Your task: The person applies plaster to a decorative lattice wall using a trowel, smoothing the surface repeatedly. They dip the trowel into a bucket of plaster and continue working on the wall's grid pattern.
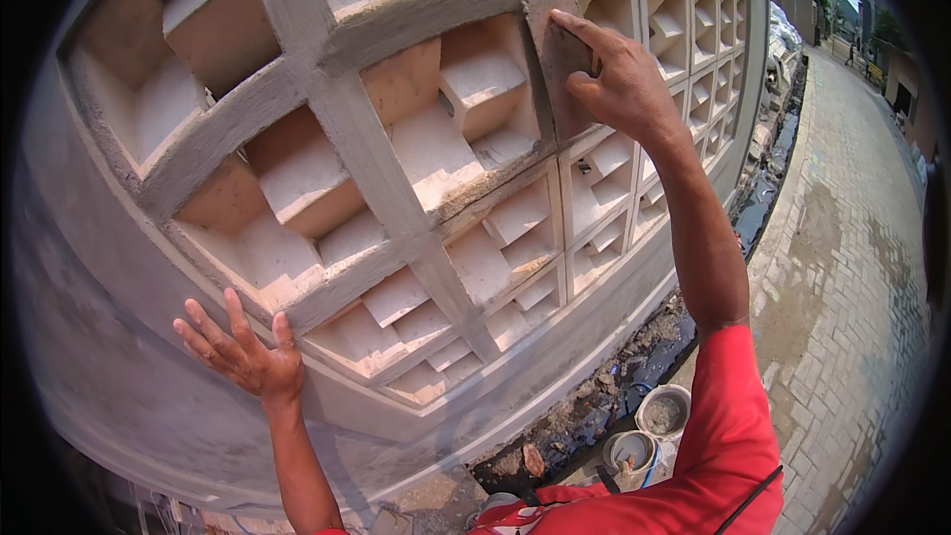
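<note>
While my left hand (248, 357) rests flat, fingers spread, on the grey plastered wall (109, 337), my right hand (619, 79) pinches a grey rectangular sponge float (563, 54) — upright, long axis vertical — against the lattice's vertical concrete rib (545, 99).

grey flat trowel (561, 57) pressed upright against wet grey rib of lattice wall (347, 119), upper right.

Two buckets (663, 410) (632, 452), two hands (248, 355) (619, 79), one sponge float (562, 57).
</note>
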`<state>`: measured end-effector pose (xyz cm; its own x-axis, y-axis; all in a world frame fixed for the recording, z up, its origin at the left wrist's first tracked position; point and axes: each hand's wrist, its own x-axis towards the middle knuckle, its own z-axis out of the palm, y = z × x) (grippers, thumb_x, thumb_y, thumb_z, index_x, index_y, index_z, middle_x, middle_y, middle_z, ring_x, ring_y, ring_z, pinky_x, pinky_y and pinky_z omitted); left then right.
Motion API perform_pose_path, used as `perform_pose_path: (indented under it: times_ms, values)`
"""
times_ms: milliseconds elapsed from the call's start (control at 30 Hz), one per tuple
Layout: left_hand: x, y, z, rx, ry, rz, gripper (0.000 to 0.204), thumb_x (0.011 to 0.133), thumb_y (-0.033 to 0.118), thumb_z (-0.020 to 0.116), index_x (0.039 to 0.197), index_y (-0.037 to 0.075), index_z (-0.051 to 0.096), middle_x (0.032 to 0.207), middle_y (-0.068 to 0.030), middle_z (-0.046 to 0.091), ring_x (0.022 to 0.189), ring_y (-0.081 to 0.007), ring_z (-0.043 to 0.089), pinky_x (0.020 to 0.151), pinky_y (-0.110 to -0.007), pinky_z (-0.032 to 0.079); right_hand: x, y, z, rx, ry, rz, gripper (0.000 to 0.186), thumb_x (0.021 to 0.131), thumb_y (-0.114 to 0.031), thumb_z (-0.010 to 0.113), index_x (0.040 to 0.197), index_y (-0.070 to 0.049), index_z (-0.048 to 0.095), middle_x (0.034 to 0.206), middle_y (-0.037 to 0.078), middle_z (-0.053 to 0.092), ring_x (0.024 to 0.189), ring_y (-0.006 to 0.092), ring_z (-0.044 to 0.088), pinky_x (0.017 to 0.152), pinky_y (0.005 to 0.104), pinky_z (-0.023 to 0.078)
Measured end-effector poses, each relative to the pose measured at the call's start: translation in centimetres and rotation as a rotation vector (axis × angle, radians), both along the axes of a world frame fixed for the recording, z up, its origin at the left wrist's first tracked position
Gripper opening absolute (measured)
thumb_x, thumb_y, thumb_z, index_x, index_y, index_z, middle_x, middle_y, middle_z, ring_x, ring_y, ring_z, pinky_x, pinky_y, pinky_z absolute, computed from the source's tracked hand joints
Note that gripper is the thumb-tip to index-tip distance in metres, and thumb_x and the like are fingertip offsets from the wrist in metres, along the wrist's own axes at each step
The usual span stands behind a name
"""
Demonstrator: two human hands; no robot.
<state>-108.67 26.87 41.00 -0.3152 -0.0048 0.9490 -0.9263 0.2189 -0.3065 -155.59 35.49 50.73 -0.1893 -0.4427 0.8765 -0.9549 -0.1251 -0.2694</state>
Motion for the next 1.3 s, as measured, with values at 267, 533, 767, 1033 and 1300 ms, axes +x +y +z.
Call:
perform_pose_path:
  times_ms: [267,533,767,1033,1300]
  values:
    - [-0.4,0.0,-0.4,0.03,0.028,0.016,0.061,0.093,0.042,0.06,0.148,0.02,0.045,0.161,-0.0145,0.025,0.15,-0.0409,0.016,0.12,-0.058,0.018,1.7,2.8,-13.1,0.39,-0.131,-0.007,0.078,0.073,-0.006,0.063,0.146,-0.025,0.049,0.094,0.016,0.056,0.083,0.0349,0.063,0.077,0.0455,0.053]
    - [-0.1,0.3,0.0,0.021,0.022,0.003,0.062,0.092,0.041,0.061,0.148,0.02,0.046,0.162,-0.0146,0.024,0.15,-0.0411,0.015,0.12,-0.058,0.018,0.8,1.0,2.2,-0.035,0.015,-0.004,0.071,0.072,-0.009,0.06,0.142,-0.014,0.055,0.106,0.021,0.066,0.09,0.0345,0.065,0.086,0.0409,0.052]
    - [-0.6,0.2,-0.3,0.031,0.029,0.015,0.062,0.092,0.042,0.06,0.148,0.02,0.046,0.161,-0.0148,0.025,0.15,-0.0409,0.016,0.12,-0.057,0.018,1.7,1.3,-8.8,0.276,-0.054,-0.028,0.075,0.072,-0.008,0.063,0.145,-0.024,0.051,0.092,0.017,0.058,0.084,0.0364,0.064,0.081,0.0453,0.053]
    - [0.0,0.3,0.1,0.012,0.016,0.004,0.06,0.092,0.042,0.059,0.147,0.019,0.048,0.161,-0.0151,0.025,0.15,-0.0415,0.017,0.12,-0.058,0.019,0.6,0.8,1.9,0.005,-0.013,0.059,0.068,0.073,-0.01,0.061,0.14,-0.017,0.057,0.098,0.019,0.066,0.087,0.035,0.066,0.084,0.0437,0.053]
    - [-0.5,0.2,-0.3,0.024,0.033,0.009,0.06,0.093,0.043,0.059,0.147,0.019,0.048,0.161,-0.0151,0.027,0.15,-0.0415,0.017,0.12,-0.058,0.019,1.3,1.7,-6.5,0.237,-0.059,-0.046,0.069,0.072,-0.01,0.061,0.141,-0.021,0.057,0.086,0.018,0.062,0.08,0.034,0.065,0.084,0.0432,0.052]
